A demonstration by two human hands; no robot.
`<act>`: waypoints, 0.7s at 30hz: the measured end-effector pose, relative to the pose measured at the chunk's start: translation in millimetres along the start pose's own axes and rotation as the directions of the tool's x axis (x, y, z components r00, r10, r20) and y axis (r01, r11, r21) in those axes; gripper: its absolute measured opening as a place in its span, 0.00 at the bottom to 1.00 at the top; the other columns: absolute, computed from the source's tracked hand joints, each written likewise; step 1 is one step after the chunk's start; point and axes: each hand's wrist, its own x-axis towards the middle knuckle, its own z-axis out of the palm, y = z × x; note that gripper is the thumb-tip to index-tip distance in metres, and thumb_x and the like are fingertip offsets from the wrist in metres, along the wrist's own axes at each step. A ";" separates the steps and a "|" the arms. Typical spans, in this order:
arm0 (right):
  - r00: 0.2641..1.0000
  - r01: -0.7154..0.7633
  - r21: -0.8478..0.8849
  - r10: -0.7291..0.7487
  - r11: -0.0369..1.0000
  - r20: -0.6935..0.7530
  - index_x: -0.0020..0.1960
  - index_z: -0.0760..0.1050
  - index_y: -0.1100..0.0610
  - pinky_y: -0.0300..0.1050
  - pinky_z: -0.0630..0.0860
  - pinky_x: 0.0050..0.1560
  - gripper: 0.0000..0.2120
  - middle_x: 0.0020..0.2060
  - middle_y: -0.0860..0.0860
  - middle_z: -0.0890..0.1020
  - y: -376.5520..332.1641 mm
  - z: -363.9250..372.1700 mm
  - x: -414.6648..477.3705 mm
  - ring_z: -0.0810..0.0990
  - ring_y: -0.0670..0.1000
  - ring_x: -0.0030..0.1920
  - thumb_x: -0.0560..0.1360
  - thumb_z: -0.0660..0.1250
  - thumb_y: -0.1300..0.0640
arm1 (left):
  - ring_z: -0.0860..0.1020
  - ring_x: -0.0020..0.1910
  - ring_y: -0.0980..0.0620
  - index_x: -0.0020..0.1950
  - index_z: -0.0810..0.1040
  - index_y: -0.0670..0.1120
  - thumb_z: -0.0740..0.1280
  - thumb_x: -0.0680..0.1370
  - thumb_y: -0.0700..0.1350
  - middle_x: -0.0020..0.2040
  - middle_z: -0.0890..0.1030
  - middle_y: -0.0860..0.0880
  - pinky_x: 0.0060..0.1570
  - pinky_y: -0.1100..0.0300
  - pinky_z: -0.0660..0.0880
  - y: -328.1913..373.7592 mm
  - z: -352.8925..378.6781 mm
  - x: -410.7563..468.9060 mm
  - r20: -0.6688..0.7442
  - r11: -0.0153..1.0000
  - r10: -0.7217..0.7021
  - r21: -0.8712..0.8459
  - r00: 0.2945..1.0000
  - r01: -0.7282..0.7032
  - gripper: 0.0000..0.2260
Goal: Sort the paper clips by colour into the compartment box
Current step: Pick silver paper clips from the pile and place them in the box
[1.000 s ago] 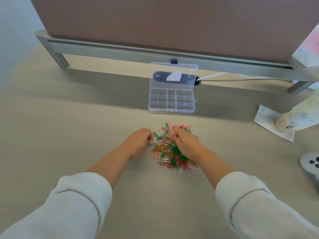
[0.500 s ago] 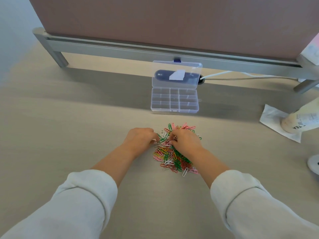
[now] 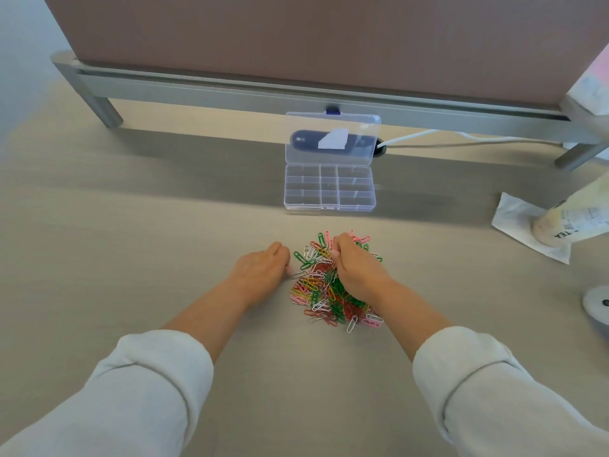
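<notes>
Both hands are down at the heap, dead centre of the frame. The clips (image 3: 318, 286) lie in one tangled mound on the surface (image 3: 164, 232), with green, red, pink, yellow and white all mixed. Above them, well apart, sits the box (image 3: 329, 208), its lid (image 3: 333, 125) thrown back and standing up. Every compartment looks empty, so I'd say the sorting has barely begun.

The left hand (image 3: 260, 275) is at the mound's left edge, fingers curled under, tips right at a white clip (image 3: 298, 275) poking out of the pile. Is the grip closed on it or only touching? I can't tell from here. The right hand (image 3: 357, 272) is on top of the heap, toward its upper right, fingers curled down into the clips. The knuckles hide the tips, so I can't tell whether that grip has anything clamped either.

How will these handle? They look like light, stiff little wire loops with a slick coating, and they hook into each other, so lifting one may drag its neighbours along. Best bet, I'd say, is a clip lying loose at the rim. Pinch it by one rounded end between thumb and forefinger, then slide it free before carrying it up to a compartment. The box looks light too, so a clumsy drop could nudge it.
</notes>
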 end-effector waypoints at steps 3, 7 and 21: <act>1.000 0.011 0.040 -0.011 0.999 0.013 0.55 0.64 0.54 0.53 0.74 0.41 0.07 0.37 0.51 0.75 2.7 -0.5 -3.3 0.73 0.51 0.37 0.82 0.48 0.58 | 0.73 0.43 0.41 0.51 0.64 0.42 0.50 0.82 0.47 0.52 0.74 0.40 0.40 0.55 0.62 8.5 -2.8 -3.6 -0.001 0.994 -0.016 -0.108 1.000 0.015 0.09; 1.000 0.018 0.120 -0.021 0.993 0.023 0.47 0.70 0.54 0.45 0.71 0.46 0.16 0.38 0.46 0.73 6.7 -2.8 -10.9 0.73 0.51 0.44 0.74 0.50 0.71 | 0.70 0.39 0.46 0.59 0.64 0.45 0.55 0.81 0.42 0.47 0.79 0.42 0.40 0.55 0.65 20.3 -2.5 -2.8 -0.016 0.973 0.005 -0.230 1.000 -0.009 0.08; 0.999 0.044 -0.228 -0.050 0.973 -0.019 0.52 0.78 0.49 0.45 0.75 0.51 0.07 0.53 0.47 0.81 7.8 -1.4 -2.0 0.77 0.49 0.54 0.75 0.65 0.50 | 0.77 0.46 0.50 0.56 0.74 0.50 0.57 0.79 0.49 0.48 0.81 0.51 0.39 0.62 0.64 29.8 8.1 0.5 -0.221 0.979 0.004 -0.196 0.975 -0.048 0.10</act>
